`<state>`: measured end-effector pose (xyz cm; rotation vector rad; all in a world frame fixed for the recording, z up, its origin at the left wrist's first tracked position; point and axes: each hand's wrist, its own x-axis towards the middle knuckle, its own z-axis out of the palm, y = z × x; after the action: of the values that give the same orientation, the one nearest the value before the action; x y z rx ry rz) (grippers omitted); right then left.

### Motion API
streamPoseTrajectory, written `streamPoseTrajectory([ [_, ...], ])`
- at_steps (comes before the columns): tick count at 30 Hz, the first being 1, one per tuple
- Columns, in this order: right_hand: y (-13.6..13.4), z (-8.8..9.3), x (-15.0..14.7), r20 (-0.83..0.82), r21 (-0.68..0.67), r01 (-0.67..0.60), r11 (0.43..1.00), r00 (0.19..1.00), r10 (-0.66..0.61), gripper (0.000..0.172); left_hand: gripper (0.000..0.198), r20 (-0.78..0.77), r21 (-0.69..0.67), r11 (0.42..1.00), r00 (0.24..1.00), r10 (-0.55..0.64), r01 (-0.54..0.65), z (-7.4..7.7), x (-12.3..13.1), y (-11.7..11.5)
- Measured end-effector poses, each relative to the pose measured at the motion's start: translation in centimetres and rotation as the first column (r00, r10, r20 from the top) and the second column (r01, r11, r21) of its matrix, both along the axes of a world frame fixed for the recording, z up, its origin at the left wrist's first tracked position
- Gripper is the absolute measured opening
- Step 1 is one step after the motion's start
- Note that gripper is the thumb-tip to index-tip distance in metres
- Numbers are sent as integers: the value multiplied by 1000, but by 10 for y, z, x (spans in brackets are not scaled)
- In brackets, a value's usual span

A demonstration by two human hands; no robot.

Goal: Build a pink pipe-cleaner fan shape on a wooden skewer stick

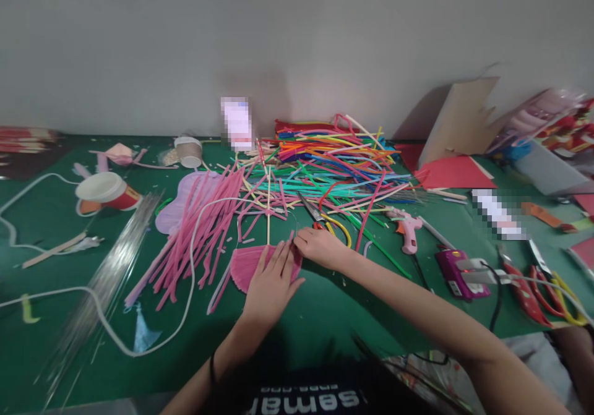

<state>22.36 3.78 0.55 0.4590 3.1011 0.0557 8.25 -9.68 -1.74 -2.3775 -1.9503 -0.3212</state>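
Observation:
A pink fan-shaped piece [242, 266], which looks built from pipe cleaners side by side, lies on the green table with a thin pale stick [268, 226] rising from its straight edge. Across it my left hand [273, 273] rests flat, fingers stretched out. At the piece's upper right corner, the fingers of my right hand [313, 245] are pinched together; what they grip is hidden. Loose pink pipe cleaners [199, 223] are heaped to the left. Just beyond my right hand lie scissors with red and yellow handles [341, 228].
Multicoloured pipe cleaners [334, 149] pile up at the back. A pink glue gun [407, 229], a purple power strip [452, 273] and pliers [524, 291] lie right. Left are a paper cup [104, 189], metal wires [116, 257] and a white cable [192, 266] looping across the table.

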Motion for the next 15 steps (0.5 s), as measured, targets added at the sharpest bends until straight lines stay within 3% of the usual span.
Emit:
streamPoseTrajectory([
  [8, 8, -6, 12, -208, -146, 72, 987, 973, -102, 16, 57, 7, 26, 1000, 1000, -11, 10, -2, -1, 1],
  [11, 9, 3, 10, -144, -164, 32, 986, 988, -56, 19, 57, 4, 31, 999, 1000, -11, 11, -2, 0, 1],
  [15, 7, 20, -2, 56, -103, -11, 995, 998, 16, 15, 54, 6, 37, 999, 1000, -13, 12, -1, 0, 0],
])
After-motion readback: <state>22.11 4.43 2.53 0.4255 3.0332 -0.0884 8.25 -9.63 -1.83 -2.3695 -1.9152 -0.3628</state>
